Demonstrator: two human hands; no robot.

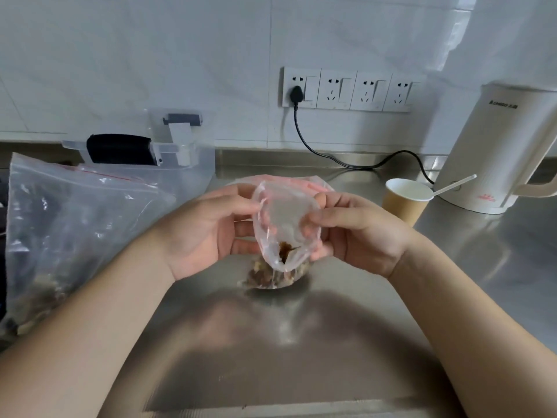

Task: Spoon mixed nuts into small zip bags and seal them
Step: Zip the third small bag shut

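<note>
I hold a small clear zip bag (283, 218) with a red seal strip upright over the steel counter. My left hand (208, 227) grips its left side and my right hand (358, 227) grips its right side, fingers curled round the plastic. The bag's mouth gapes wide toward me. Mixed nuts (271, 277) fill its bottom, which rests on the counter. A large clear zip bag (69, 224) holding more nuts lies at the left. A white spoon (455, 184) stands in a paper cup (405, 200) to the right of my hands.
A white electric kettle (509, 152) stands at the far right, its black cord running to a wall socket strip (346, 90). A clear plastic container (168, 155) sits behind the large bag. The steel counter (286, 342) stretches toward me.
</note>
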